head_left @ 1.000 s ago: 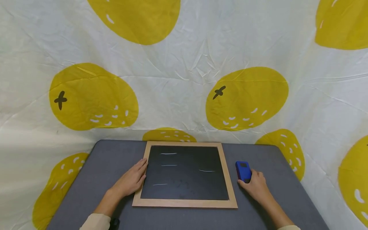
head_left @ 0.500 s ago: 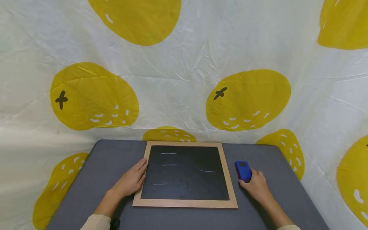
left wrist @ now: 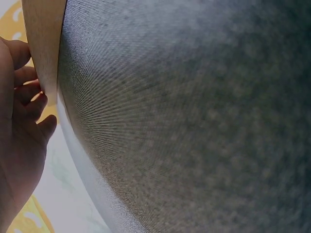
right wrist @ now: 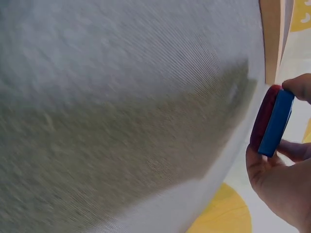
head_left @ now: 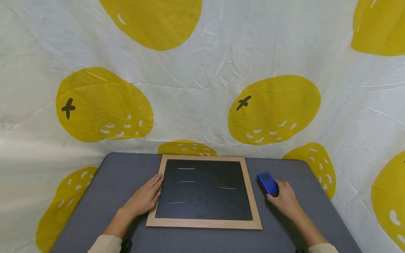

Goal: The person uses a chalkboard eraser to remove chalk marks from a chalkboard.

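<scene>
A small chalkboard (head_left: 205, 193) in a pale wooden frame (head_left: 204, 224) lies on the grey table. Several thin white chalk lines mark its dark surface. My left hand (head_left: 143, 196) rests along the frame's left side, its fingertips on the wood; the left wrist view shows the fingers (left wrist: 34, 104) loosely bent beside the frame's edge. Right of the board, my right hand (head_left: 286, 199) grips a blue board eraser (head_left: 267, 182) between thumb and fingers. In the right wrist view, the eraser's dark red felt (right wrist: 265, 116) faces the table. Whether it touches the cloth, I cannot tell.
Grey cloth covers the table (head_left: 126, 168), whose far corners are rounded. Behind it hangs a white curtain (head_left: 190, 112) printed with large yellow fruit, close to the far edge. Beige sleeves (head_left: 105, 243) show at both forearms.
My right hand has turned the blue board eraser anticlockwise and shifted it slightly away from me, its far end tipping toward the board. The left hand and the chalkboard stay in place.
</scene>
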Tool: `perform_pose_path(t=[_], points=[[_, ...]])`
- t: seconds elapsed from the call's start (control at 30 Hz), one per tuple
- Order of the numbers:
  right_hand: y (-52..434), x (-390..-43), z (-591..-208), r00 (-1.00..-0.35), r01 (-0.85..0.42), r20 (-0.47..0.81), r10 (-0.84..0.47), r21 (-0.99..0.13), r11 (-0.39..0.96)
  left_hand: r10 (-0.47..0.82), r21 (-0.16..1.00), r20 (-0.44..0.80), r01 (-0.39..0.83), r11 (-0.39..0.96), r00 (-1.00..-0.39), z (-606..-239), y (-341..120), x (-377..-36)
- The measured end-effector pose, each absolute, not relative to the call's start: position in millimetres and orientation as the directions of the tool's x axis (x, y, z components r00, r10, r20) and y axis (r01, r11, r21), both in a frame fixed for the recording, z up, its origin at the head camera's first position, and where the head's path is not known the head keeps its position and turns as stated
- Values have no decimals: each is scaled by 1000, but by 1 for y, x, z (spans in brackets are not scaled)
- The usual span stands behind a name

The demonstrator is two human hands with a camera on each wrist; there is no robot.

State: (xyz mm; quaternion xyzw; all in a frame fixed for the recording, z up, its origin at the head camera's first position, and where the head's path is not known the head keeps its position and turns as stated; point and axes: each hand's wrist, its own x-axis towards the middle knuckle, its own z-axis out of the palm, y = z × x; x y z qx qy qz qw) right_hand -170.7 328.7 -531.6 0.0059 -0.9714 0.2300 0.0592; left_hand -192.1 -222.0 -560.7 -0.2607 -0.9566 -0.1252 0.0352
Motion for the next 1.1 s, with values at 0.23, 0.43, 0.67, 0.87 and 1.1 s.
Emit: perform_pose_path(t=[0.23, 0.43, 0.67, 0.87, 1.1], points=[[328, -183, -523, -992, -109, 110, -68, -431, 896, 485, 213, 118, 499, 840, -867, -559, -222, -192], [323, -194, -516, -983, -179, 118, -142, -421, 889, 488, 210, 125, 504, 838, -864, -559, -222, -193], [318, -211, -509, -970, -244, 100, -223, -417, 875, 486, 212, 124, 502, 838, -865, -558, -221, -193], [312, -226, -501, -962, -263, 38, -271, -407, 875, 481, 214, 110, 493, 843, -870, -557, -220, -193], [303, -242, -499, -943, -305, -5, -333, -391, 869, 482, 208, 134, 500, 840, -866, -561, -222, -192]])
